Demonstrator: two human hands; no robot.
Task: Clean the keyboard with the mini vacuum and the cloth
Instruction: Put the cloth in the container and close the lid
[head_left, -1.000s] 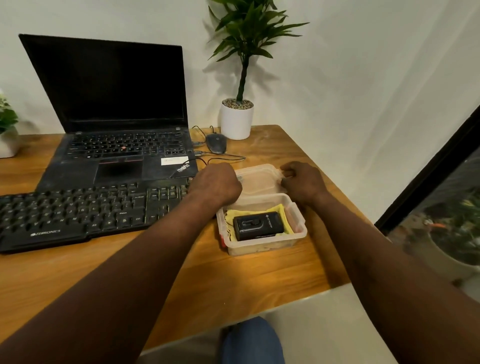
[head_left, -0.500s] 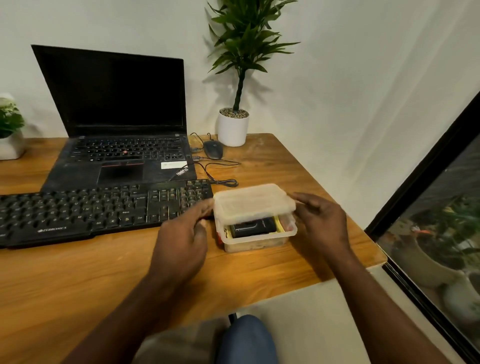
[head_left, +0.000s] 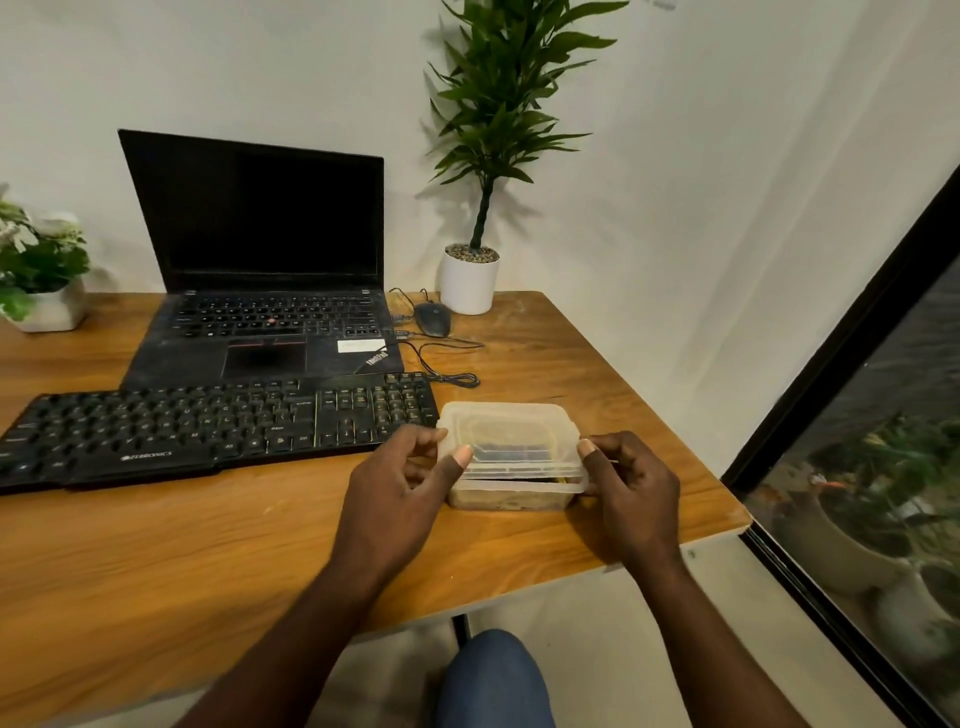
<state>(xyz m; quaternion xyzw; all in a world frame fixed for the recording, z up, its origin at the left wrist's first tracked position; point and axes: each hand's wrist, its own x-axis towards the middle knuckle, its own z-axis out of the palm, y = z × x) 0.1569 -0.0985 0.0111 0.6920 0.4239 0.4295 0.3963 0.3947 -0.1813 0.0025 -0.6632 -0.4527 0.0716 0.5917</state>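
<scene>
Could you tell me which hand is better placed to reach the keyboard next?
Left. The left hand pinches the lid corner beside the keyboard; the right hand pinches the opposite corner, farther away.

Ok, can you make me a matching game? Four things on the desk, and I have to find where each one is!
Things:
1. laptop
2. mouse
3. plastic box
4. keyboard

Places:
A. between the left hand and the right hand, held by both
B. flat on the desk, just in front of the laptop
C. next to the white plant pot
D. at the back of the desk, lid up, screen dark

Pairs: 1-D, 2-C, 3-A, 4-B.
</scene>
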